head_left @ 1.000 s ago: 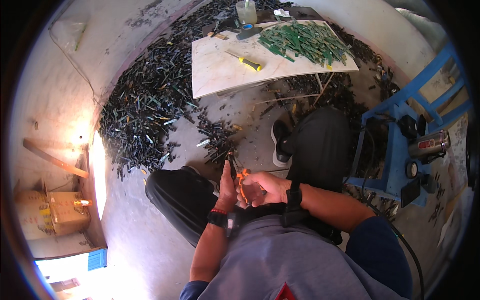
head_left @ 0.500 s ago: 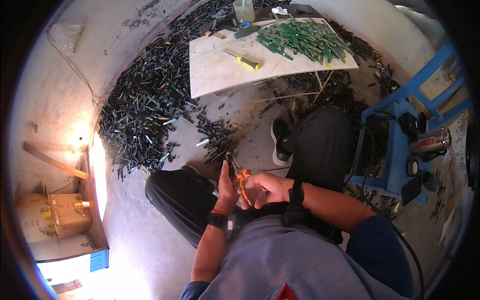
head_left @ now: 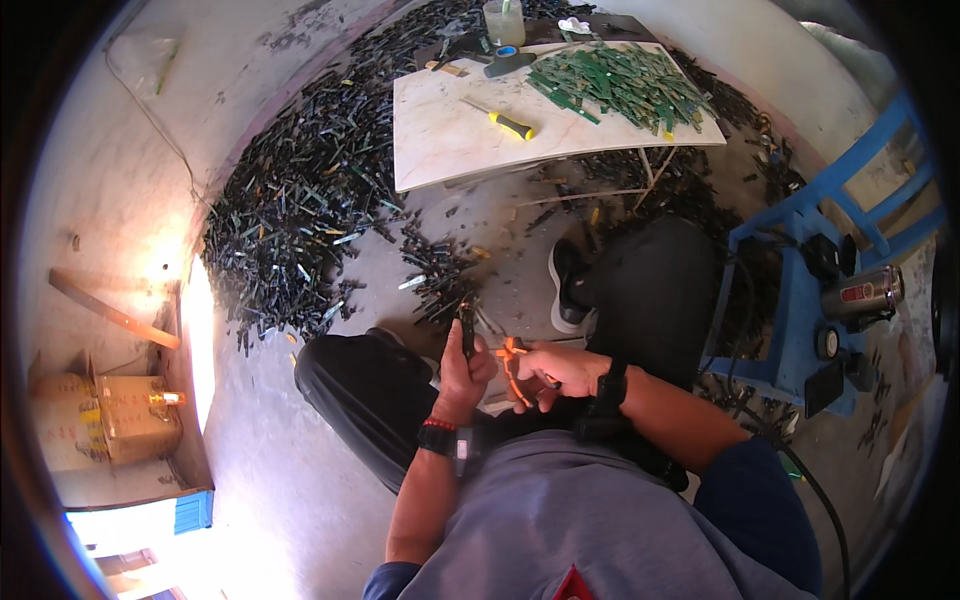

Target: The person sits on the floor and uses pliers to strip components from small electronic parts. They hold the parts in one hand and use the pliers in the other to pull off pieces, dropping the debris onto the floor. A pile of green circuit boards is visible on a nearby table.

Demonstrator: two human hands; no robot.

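Upright in my left hand (head_left: 462,378) is a slim dark strip (head_left: 467,326), gripped between thumb and fingers, its top end sticking up above them. My right hand (head_left: 562,372) is closed round an orange hand tool (head_left: 511,352) with thin bent arms; its exact kind is too small to make out. The tool stands just right of my left hand, and I cannot tell whether it touches the strip. Both hands are over my lap. Below the table, a small heap of dark strips (head_left: 440,275) lies on the floor beyond my left hand.
A white table (head_left: 440,140) ahead holds a pile of green circuit-board strips (head_left: 620,85), a yellow-and-grey screwdriver (head_left: 512,125) and a cup (head_left: 504,22). Dark strips (head_left: 290,210) cover the floor at left. A blue chair (head_left: 775,320) at right carries a metal flask (head_left: 862,293). Cardboard boxes (head_left: 140,420) stand at left.
My right hand and the orange tool have moved right, away from my left hand. The dark strip in my left hand now shows more clearly. The view has shifted slightly.
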